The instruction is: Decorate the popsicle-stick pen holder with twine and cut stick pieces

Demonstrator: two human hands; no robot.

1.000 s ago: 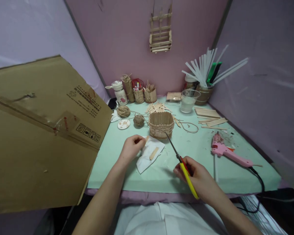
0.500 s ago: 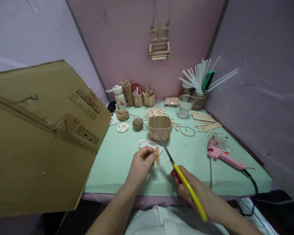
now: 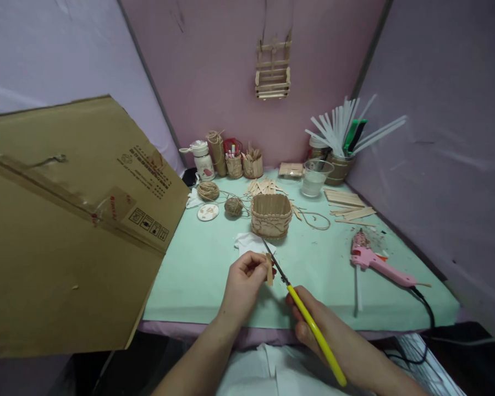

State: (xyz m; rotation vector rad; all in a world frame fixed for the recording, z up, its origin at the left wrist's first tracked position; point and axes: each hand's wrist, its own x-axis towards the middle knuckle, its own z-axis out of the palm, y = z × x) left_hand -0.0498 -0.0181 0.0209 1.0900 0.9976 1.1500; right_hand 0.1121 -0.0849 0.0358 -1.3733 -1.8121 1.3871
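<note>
Between thumb and fingers, my left hand [image 3: 245, 280] pinches a short piece of wooden craft stick [image 3: 269, 272], held upright. My right hand [image 3: 313, 313] is wrapped around the yellow-handled scissors [image 3: 309, 324], whose blades point up and left. The blades lie close beside the top of the stick; whether they touch it I cannot tell. Just beyond the hands stands a small basket [image 3: 271, 224] made of craft sticks and twine. A white cloth or tissue [image 3: 249, 242] lies in front of it, partly behind my left hand.
A pink glue gun [image 3: 375, 264] rests on the right, its cord hanging off the edge. Behind are twine balls [image 3: 233, 207], loose craft sticks [image 3: 268, 187], a plastic cup [image 3: 313, 179] and a pot of white glue sticks [image 3: 340, 165]. A large cardboard sheet [image 3: 74, 231] leans at left.
The scissors' blades have moved left and down, nearer to the stick. My left hand has shifted slightly right and down with the stick. The view has tilted a little.
</note>
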